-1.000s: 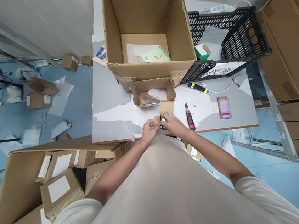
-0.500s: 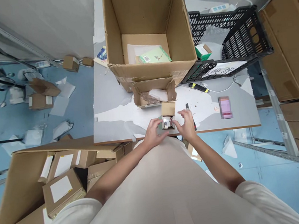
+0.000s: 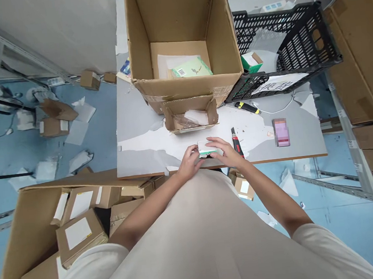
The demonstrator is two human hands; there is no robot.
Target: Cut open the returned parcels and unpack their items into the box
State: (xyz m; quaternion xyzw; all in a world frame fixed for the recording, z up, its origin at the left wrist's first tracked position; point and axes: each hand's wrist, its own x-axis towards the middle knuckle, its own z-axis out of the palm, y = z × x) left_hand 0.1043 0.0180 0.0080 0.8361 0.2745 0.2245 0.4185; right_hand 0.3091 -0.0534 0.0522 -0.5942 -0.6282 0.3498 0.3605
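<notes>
A small box (image 3: 203, 147) with a white top and a green lower edge is at the table's front edge, close to my body. My left hand (image 3: 188, 165) grips its left side, fingers bent round the edge. Across the top and right side lie the fingers of my right hand (image 3: 227, 153), thumb underneath near the front. The box's flap is down, so its contents are hidden. Just right of my right hand rests a red and black utility knife (image 3: 236, 143).
Behind the hands stands an open small carton (image 3: 192, 130) with plastic wrap inside, before a large open carton (image 3: 189, 86). A black crate (image 3: 299, 74), a yellow and black cutter (image 3: 247, 108) and a pink pack (image 3: 281, 132) are to the right. Lower left, a big carton (image 3: 25, 227) holds boxes.
The small box's upright flap has been folded down over the silvery round thing that showed inside. My right hand has moved left onto the top, and my left hand has closed on the side.
</notes>
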